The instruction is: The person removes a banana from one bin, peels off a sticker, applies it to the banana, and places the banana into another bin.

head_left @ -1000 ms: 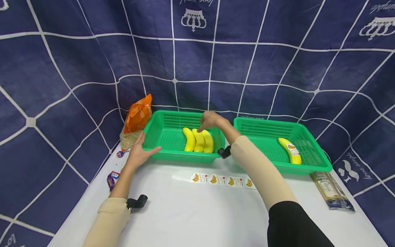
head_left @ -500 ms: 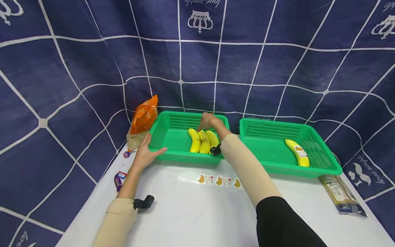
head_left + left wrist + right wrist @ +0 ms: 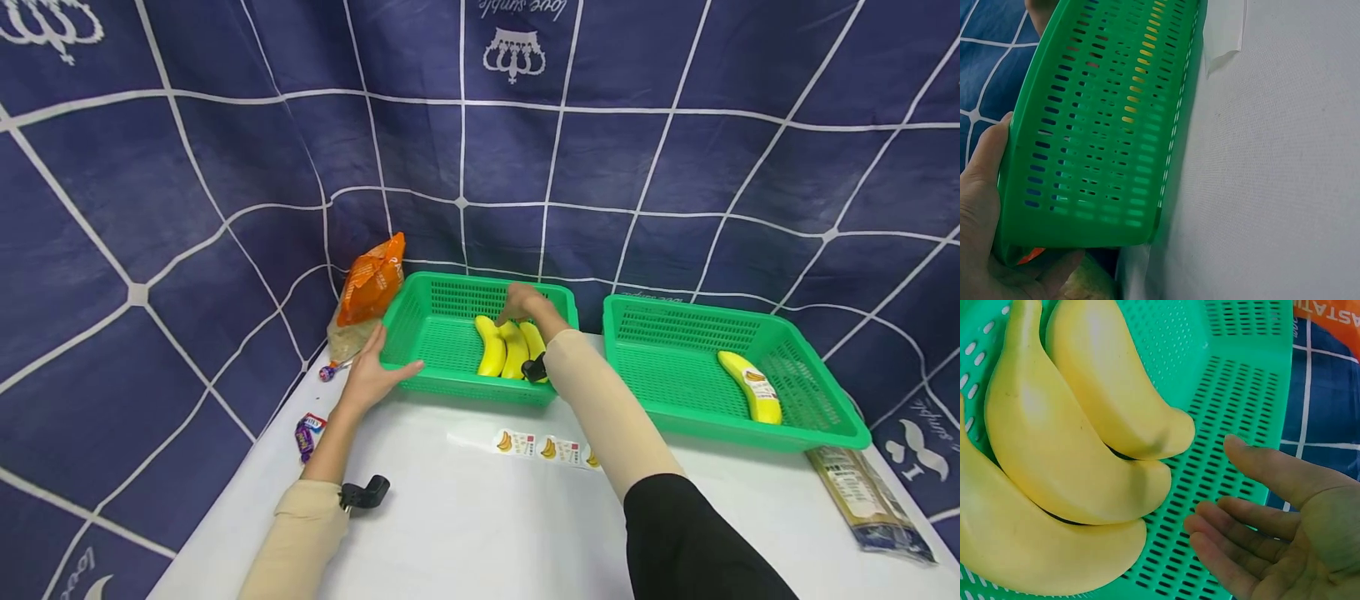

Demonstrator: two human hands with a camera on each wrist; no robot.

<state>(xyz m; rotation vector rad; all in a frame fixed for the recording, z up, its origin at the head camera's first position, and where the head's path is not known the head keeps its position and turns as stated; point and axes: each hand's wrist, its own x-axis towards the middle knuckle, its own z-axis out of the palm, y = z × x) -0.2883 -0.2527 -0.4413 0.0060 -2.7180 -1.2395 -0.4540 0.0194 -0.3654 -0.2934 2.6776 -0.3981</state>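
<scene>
Here, a left green basket [image 3: 442, 343] is standing on the white table [image 3: 450, 517], a narrow gap parting it from the right basket [image 3: 667, 371]. Inside, three bananas [image 3: 515, 352] are lying side by side toward the right, leaving bare floor at left. The left hand [image 3: 369, 377] is touching the near left corner, its grip spread wide; the right hand [image 3: 522, 302] is hovering by the bananas' far ends, its grip loosely parted, empty.
</scene>
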